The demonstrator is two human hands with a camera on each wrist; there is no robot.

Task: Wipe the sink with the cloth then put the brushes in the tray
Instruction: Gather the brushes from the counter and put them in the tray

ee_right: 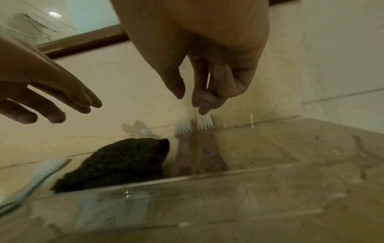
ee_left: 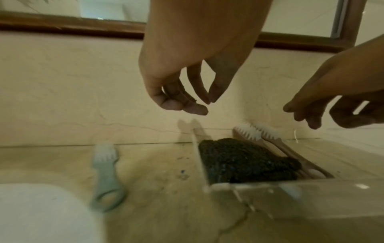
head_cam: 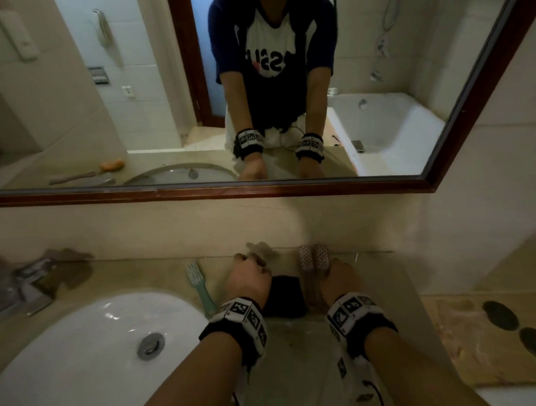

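Observation:
Two pink brushes [head_cam: 314,258] lie side by side in the clear tray [ee_left: 290,194], bristles toward the wall, beside the dark folded cloth [head_cam: 284,292]. A green brush [head_cam: 199,285] lies on the counter between the tray and the white sink [head_cam: 81,355]. My left hand [ee_left: 201,105] hovers above the tray's left part with loosely curled fingers and holds nothing. My right hand [ee_right: 195,105] hangs just over the pink brushes' [ee_right: 194,126] bristles, fingers pointing down, also holding nothing. In the right wrist view the cloth [ee_right: 116,162] sits behind the tray's front wall [ee_right: 207,189].
A chrome faucet [head_cam: 24,286] stands at the sink's far left. The wall and a framed mirror [head_cam: 259,189] rise right behind the tray. A floor mat [head_cam: 503,329] with dark spots lies past the counter's right end.

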